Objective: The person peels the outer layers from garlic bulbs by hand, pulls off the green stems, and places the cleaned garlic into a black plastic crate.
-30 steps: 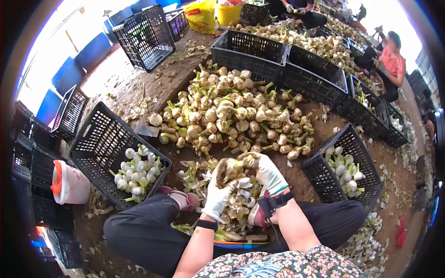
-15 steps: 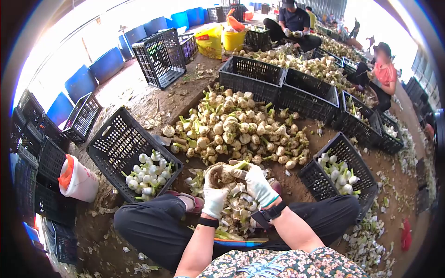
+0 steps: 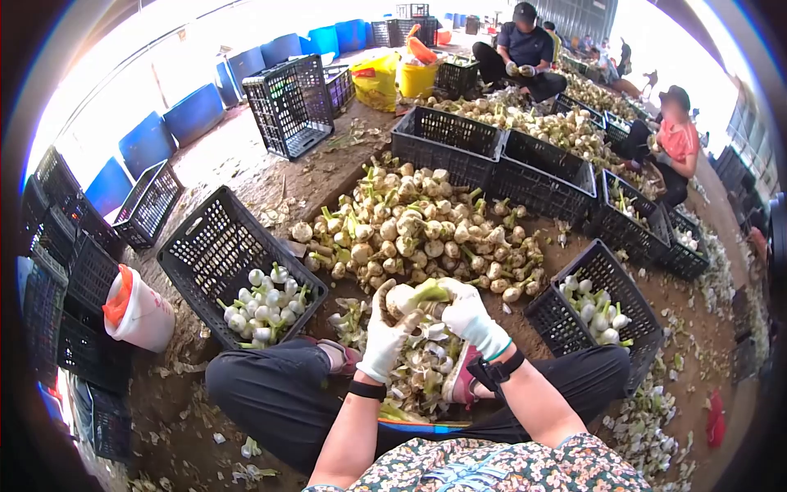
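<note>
Between my two gloved hands is one garlic bulb point(image 3: 401, 302) with a green stem pointing right. My left hand point(image 3: 387, 332) wraps round the bulb, its glove stained brown at the fingers. The stem is pinched in my right hand point(image 3: 469, 318). Beyond them lies a large pile of unpeeled garlic bulbs point(image 3: 410, 221). Below my hands, loose peelings point(image 3: 422, 361) cover the ground between my shoes. Clean white bulbs point(image 3: 266, 307) lie in a tilted black crate point(image 3: 201, 254) at the left, and more white bulbs point(image 3: 598, 312) in another crate point(image 3: 643, 328) at the right.
A row of black crates point(image 3: 447, 156) stands behind the pile. At the left are a white bucket point(image 3: 143, 316) and stacked crates point(image 3: 90, 328). Two people point(image 3: 525, 49) point(image 3: 679, 139) sit farther back by more garlic. Peelings are strewn over the ground at the right.
My hands have moved slightly upward and the bulb now shows more plainly between them. The fingers of my left hand have spread further round it. The view has shifted a little.
</note>
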Action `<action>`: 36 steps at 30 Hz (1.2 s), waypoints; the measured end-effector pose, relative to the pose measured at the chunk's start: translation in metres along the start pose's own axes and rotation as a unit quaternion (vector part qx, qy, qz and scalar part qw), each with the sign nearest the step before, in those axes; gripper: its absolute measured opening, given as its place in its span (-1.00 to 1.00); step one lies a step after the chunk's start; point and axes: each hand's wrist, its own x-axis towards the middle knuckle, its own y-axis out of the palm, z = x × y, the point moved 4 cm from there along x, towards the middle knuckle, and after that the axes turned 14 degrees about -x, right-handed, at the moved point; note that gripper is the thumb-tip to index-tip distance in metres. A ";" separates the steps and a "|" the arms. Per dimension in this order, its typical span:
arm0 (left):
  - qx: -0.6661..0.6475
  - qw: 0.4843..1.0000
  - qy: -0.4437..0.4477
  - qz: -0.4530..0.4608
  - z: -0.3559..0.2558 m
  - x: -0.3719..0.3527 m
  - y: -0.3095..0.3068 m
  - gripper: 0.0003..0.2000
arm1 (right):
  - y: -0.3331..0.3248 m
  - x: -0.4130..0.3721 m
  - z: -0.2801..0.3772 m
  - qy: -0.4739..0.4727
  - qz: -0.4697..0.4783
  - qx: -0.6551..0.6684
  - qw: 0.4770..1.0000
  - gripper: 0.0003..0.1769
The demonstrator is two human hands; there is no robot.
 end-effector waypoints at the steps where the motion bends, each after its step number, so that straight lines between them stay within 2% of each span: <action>1: 0.020 1.000 0.016 0.012 -0.003 -0.002 0.003 -0.40 | 0.002 -0.002 -0.001 0.006 -0.018 0.028 0.999 -0.74; 2: 0.040 0.998 0.032 0.024 -0.006 -0.002 0.004 -0.35 | 0.004 -0.003 -0.002 0.011 -0.035 0.057 0.998 -0.76; 3: -0.029 1.000 0.007 -0.002 -0.007 0.000 0.001 -0.30 | 0.005 -0.003 -0.001 0.010 -0.034 0.058 0.998 -0.76; 4: -0.029 1.000 0.008 -0.003 -0.004 0.001 -0.002 -0.30 | 0.007 -0.004 -0.001 0.024 -0.032 0.070 0.997 -0.78; 6: 0.033 0.998 0.049 0.026 -0.002 0.004 -0.002 -0.29 | 0.008 -0.002 -0.001 0.049 -0.028 0.093 0.994 -0.81; 7: 0.039 0.998 0.052 0.025 -0.003 0.003 -0.003 -0.22 | 0.007 -0.001 -0.005 0.003 -0.029 0.036 0.999 -0.82; 8: 0.038 0.998 0.054 0.023 -0.004 0.004 -0.004 -0.22 | 0.003 0.000 -0.009 0.003 -0.027 0.036 0.999 -0.82; 9: -0.027 0.998 0.035 0.046 -0.009 0.003 -0.002 -0.19 | 0.000 -0.001 -0.014 0.051 -0.033 0.213 0.975 -0.84; 10: -0.092 0.993 0.017 0.069 -0.011 0.001 -0.001 -0.16 | -0.001 -0.002 -0.019 0.098 -0.039 0.382 0.918 -0.85; 11: -0.136 0.985 0.004 0.104 -0.014 0.002 -0.001 -0.12 | -0.004 0.002 -0.024 0.141 -0.091 0.435 0.885 -0.82; 12: -0.137 0.985 0.006 0.102 -0.019 -0.001 -0.002 -0.12 | -0.007 0.016 -0.064 0.151 -0.093 0.571 0.802 -0.81; 14: -0.170 0.977 -0.017 0.129 -0.030 -0.006 0.001 -0.12 | -0.019 0.013 -0.068 0.228 -0.131 0.372 0.890 -0.83; 15: -0.166 0.978 -0.007 0.127 -0.031 -0.004 -0.001 -0.11 | -0.021 0.019 -0.072 0.220 0.025 0.128 0.967 -0.65; 16: -0.167 0.978 -0.005 0.129 -0.032 0.000 -0.002 -0.11 | -0.016 0.018 -0.040 0.128 0.029 -0.113 0.985 -0.55; 17: -0.121 0.986 0.008 0.117 -0.032 0.001 -0.005 -0.10 | -0.013 0.016 -0.019 0.023 -0.055 -0.253 0.966 -0.53; 18: -0.075 0.992 0.017 0.104 -0.029 0.000 -0.007 -0.09 | -0.009 0.008 0.002 -0.079 -0.135 -0.384 0.910 -0.50; 19: -0.029 0.996 0.021 0.085 -0.027 0.002 -0.007 -0.09 | -0.007 0.007 0.033 -0.011 -0.046 -0.222 0.974 -0.46; 20: -0.030 0.996 0.017 0.084 -0.024 0.003 -0.007 -0.09 | -0.004 0.008 0.049 -0.070 -0.013 -0.203 0.976 -0.53; 22: 0.067 0.993 0.033 0.088 -0.021 0.005 -0.006 -0.11 | 0.000 0.006 0.078 -0.174 0.044 -0.306 0.935 -0.63; 23: 0.084 0.993 0.033 0.081 -0.021 0.005 -0.006 -0.12 | 0.002 0.008 0.081 -0.214 0.032 -0.363 0.906 -0.70; 24: 0.085 0.992 0.031 0.083 -0.019 0.006 -0.008 -0.12 | 0.003 0.010 0.085 -0.212 0.031 -0.363 0.907 -0.70; 26: 0.132 0.986 0.037 0.091 -0.015 0.008 -0.011 -0.13 | 0.008 0.014 0.087 -0.176 0.120 -0.481 0.850 -0.76; 27: 0.131 0.987 0.035 0.091 -0.017 0.006 -0.007 -0.13 | 0.008 0.015 0.091 -0.175 0.121 -0.482 0.850 -0.76; 29: 0.150 0.984 0.025 0.094 -0.022 0.002 0.001 -0.13 | 0.014 0.016 0.093 -0.165 0.171 -0.550 0.801 -0.77; 33: 0.185 0.977 0.034 0.098 -0.016 0.005 -0.009 -0.17 | 0.019 0.017 0.085 -0.172 0.139 -0.547 0.807 -0.79; 35: 0.051 0.995 -0.004 0.081 -0.016 0.004 -0.006 -0.22 | 0.012 0.021 0.079 -0.192 0.035 -0.448 0.872 -0.80; 36: 0.051 0.995 -0.005 0.082 -0.011 0.006 -0.007 -0.22 | 0.013 0.022 0.074 -0.192 0.033 -0.449 0.872 -0.80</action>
